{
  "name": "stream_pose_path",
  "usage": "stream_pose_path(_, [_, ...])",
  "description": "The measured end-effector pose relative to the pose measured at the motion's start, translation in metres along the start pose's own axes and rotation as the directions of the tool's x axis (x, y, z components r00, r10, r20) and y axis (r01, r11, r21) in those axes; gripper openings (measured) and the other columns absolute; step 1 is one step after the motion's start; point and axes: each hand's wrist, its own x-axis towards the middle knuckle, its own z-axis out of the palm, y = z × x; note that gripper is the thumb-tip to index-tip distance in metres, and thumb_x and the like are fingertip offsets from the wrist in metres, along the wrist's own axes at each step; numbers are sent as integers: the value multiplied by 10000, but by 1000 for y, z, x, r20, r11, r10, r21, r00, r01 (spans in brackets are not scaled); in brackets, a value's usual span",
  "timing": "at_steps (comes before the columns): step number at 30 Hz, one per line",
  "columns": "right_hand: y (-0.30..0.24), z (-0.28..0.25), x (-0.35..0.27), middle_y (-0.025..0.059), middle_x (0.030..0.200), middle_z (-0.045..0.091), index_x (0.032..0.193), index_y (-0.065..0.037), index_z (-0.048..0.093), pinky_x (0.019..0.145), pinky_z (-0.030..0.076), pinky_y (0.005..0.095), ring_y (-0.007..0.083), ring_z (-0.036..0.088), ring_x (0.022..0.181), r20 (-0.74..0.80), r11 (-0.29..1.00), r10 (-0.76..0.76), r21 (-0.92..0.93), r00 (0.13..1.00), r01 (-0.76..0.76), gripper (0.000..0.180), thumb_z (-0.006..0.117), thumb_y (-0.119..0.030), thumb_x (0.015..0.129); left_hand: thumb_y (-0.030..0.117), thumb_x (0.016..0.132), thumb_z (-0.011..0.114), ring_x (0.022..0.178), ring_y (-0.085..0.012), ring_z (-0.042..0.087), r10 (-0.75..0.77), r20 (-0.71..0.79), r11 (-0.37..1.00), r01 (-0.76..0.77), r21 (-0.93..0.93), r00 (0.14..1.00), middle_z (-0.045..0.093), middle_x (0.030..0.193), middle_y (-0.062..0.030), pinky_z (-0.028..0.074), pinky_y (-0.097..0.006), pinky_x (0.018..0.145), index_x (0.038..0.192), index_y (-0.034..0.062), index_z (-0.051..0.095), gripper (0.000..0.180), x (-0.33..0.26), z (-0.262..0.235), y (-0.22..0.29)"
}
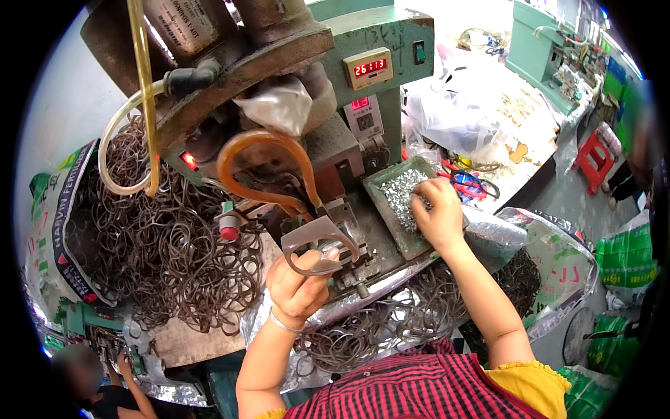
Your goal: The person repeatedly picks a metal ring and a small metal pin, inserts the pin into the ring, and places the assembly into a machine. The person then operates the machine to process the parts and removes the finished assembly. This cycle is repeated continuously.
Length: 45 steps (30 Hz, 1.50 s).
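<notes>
My left hand (299, 288) is closed on a brown translucent eyeglass frame (299, 237) at the front of the machine, just below its metal fixture (343, 213). Its fingertips pinch the frame's lower part next to the fixture. My right hand (440, 213) is over a square green tray (377, 183) filled with small shiny metal pieces (401, 192). Thumb and fingers there curl together at the tray's right side; whatever lies between the fingertips is too small or hidden to make out.
A greenish machine (377, 35) with a red digital display stands ahead, with an orange tube loop (227, 157) in front. Dark brown rings (188, 237) heap up at left; more rings (391, 318) lie in plastic near my lap. Another person (125, 391) sits at lower left.
</notes>
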Motion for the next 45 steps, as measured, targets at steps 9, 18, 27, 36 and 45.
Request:
stream_pose_path(9, [9, 27, 31, 128, 1281, 587, 975, -63, 607, 847, 511, 401, 270, 488, 1287, 348, 838, -384, -256, 855, 481, 239, 655, -110, 745, -71, 761, 684, 875, -308, 659, -306, -3, 952, 306, 12, 952, 678, 1052, -162, 526, -350, 772, 1134, 52, 676, 393, -19, -10, 36])
stream_pose_path(18, [3, 15, 0, 185, 909, 654, 972, -16, 611, 753, 491, 463, 380, 628, 872, 64, 979, -127, -151, 990, 135, 140, 624, -66, 841, 45, 959, 594, 913, -105, 606, -594, -691, 554, 832, 19, 411, 666, 1086, -66, 470, -234, 772, 1143, -23, 650, 205, -67, -176, -13])
stream_pose_path(27, [-13, 20, 9, 148, 861, 674, 946, -3, 656, 752, 496, 361, 296, 659, 823, 39, 982, -4, 188, 999, -3, 100, 670, -58, 863, 317, 827, 710, 778, -341, 667, -925, -80, 87, 413, 907, 372, 682, 799, -153, 520, -437, 668, 799, 62, 711, 257, -79, -166, -60])
stream_pose_path(36, [23, -68, -66, 117, 876, 666, 895, 1, 658, 796, 476, 355, 276, 631, 853, -142, 994, 101, -36, 985, -107, 97, 633, 46, 813, 343, 848, 674, 712, -383, 661, -943, -202, -23, 553, 833, 265, 678, 756, -182, 511, -456, 622, 755, 23, 717, 336, -158, -103, -59])
stream_pose_path(45, [-89, -40, 5, 103, 860, 676, 897, -45, 707, 765, 500, 368, 290, 644, 829, 74, 871, -215, 465, 974, 157, 150, 662, 20, 769, 79, 936, 607, 808, -344, 643, -712, -105, 612, 687, 392, 694, 666, 933, -188, 504, -370, 727, 1048, -41, 655, 172, -112, -63, -64])
